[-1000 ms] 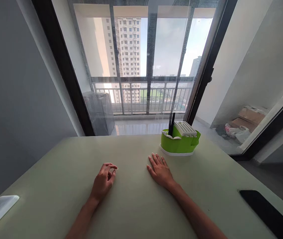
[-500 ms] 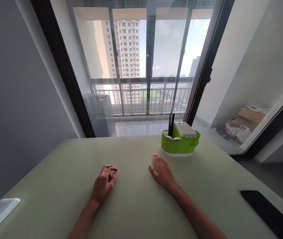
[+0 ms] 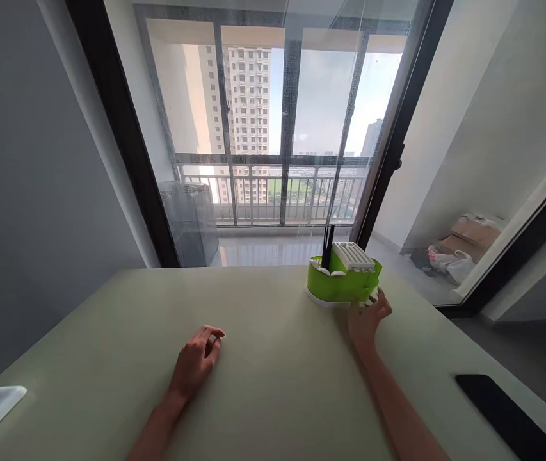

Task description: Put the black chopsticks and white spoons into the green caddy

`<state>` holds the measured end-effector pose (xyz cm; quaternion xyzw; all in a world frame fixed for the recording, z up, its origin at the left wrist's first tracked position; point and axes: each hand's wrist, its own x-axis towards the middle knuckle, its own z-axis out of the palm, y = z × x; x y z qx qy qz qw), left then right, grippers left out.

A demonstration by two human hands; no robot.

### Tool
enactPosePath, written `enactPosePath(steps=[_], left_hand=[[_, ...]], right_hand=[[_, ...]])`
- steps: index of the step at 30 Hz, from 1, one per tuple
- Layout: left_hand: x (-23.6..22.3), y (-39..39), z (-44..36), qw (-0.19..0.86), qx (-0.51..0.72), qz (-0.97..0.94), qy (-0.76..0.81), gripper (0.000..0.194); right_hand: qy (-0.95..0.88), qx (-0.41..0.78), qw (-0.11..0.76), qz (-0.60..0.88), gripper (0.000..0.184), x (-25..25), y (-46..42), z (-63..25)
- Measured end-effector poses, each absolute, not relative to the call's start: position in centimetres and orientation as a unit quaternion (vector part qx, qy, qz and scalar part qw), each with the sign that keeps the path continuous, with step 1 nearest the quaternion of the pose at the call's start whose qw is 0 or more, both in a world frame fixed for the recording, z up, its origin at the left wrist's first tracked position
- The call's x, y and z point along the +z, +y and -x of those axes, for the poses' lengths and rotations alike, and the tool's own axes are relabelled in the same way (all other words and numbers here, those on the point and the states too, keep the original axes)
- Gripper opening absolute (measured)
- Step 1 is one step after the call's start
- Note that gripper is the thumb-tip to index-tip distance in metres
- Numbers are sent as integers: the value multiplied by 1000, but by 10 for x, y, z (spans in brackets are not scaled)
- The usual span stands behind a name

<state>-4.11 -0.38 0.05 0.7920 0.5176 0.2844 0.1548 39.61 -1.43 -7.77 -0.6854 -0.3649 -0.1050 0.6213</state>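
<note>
The green caddy (image 3: pixel 335 286) stands near the worktop's (image 3: pixel 263 397) far edge, unlifted, black sticks (image 3: pixel 326 255) in place. The right hand (image 3: pixel 367 319), fingers parted, is beside it, contact unclear; the left hand (image 3: pixel 194 360) rests half-open, empty.

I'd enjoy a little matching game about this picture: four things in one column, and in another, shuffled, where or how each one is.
Things
1. left hand
2. right hand
3. slim black items
4. flat black object

Where or how
A. standing in the green holder
B. lying near the right edge of the table
C. loosely curled, well apart from the holder
D. at the holder's near right side

Pairs: 1-C, 2-D, 3-A, 4-B
</note>
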Motion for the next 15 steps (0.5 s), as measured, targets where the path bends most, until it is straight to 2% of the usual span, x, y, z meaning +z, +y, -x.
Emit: enactPosePath(steps=[15], left_hand=[[-1, -6, 43, 158, 277, -790, 524, 25]], right_hand=[[-410, -60, 580, 702, 53, -68, -22, -382]])
